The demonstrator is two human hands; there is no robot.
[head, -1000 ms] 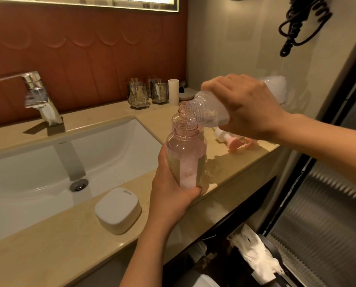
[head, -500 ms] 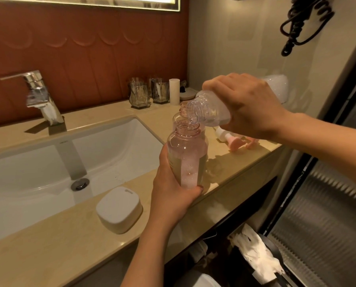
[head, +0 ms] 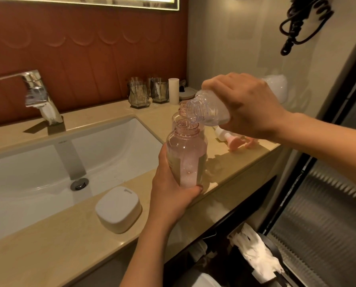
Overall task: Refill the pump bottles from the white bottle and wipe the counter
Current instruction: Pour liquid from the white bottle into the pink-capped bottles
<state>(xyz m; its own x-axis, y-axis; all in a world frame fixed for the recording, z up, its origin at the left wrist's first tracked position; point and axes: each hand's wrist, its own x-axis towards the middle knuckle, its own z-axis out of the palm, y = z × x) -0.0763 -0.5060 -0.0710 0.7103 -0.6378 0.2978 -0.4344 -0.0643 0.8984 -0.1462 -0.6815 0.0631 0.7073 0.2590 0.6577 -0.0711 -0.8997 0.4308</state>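
The pink bottle (head: 185, 156) is above the front edge of the counter (head: 48, 255), open, half filled with pale foamy liquid. A second pink bottle (head: 177, 117) stands just behind it, and pump heads (head: 233, 141) lie near. My left hand (head: 170, 195) grips its lower part; my right hand (head: 247, 106) holds the white bottle (head: 212, 109) tilted, its mouth just over the pink neck.

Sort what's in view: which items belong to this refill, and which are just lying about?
Job: pink bottle in left hand; tilted white bottle in right hand; second pink bottle behind; pump heads; counter.
Lying about: soap box; faucet; glass cups; coiled cord.
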